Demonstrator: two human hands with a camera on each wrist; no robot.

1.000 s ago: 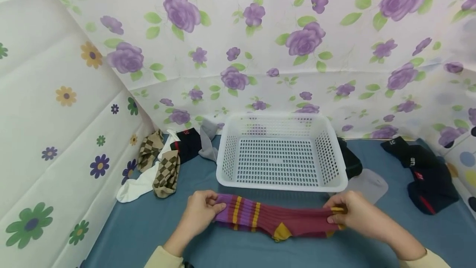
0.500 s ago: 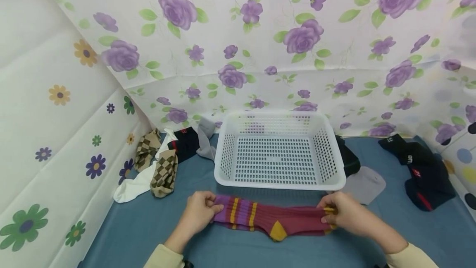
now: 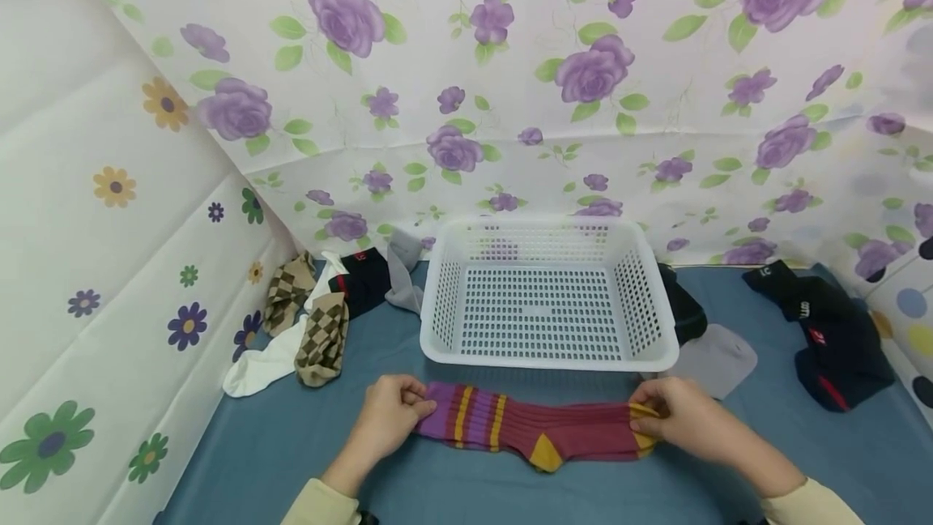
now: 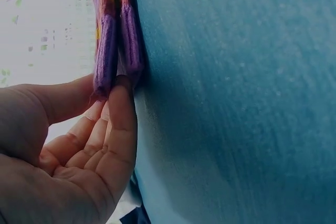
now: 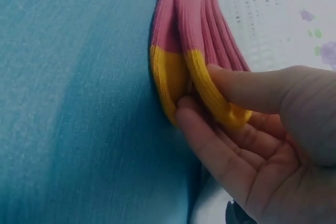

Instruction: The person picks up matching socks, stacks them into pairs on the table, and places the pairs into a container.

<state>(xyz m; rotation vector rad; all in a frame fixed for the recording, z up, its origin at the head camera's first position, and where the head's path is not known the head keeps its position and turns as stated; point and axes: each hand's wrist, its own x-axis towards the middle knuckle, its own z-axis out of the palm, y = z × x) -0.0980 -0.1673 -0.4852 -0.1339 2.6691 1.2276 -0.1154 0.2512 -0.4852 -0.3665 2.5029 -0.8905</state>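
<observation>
A pair of ribbed socks point(image 3: 528, 424), maroon with purple and yellow bands, yellow heel and toes, lies stretched sideways on the blue cloth, one sock over the other. My left hand point(image 3: 392, 416) pinches the purple cuff end; in the left wrist view, thumb and fingers hold the upper cuff point(image 4: 106, 56) while the lower cuff lies beside it. At the other end my right hand point(image 3: 681, 420) pinches the yellow toe. Seen from the right wrist, the thumb and forefinger grip the upper sock's toe point(image 5: 207, 90), and the lower toe point(image 5: 170, 80) hangs just apart from it.
Behind the socks stands a white perforated basket point(image 3: 547, 364). Checkered socks point(image 3: 322, 339), a white sock point(image 3: 270, 367), a dark sock point(image 3: 362, 282) and a grey sock point(image 3: 403, 270) lie to the left. Dark socks point(image 3: 838, 347) and a light grey sock point(image 3: 717, 359) lie to the right.
The right hand's hold on the toe has shifted, and more of the yellow toe now shows. The left hand stays at the cuff. The head view has shifted slightly.
</observation>
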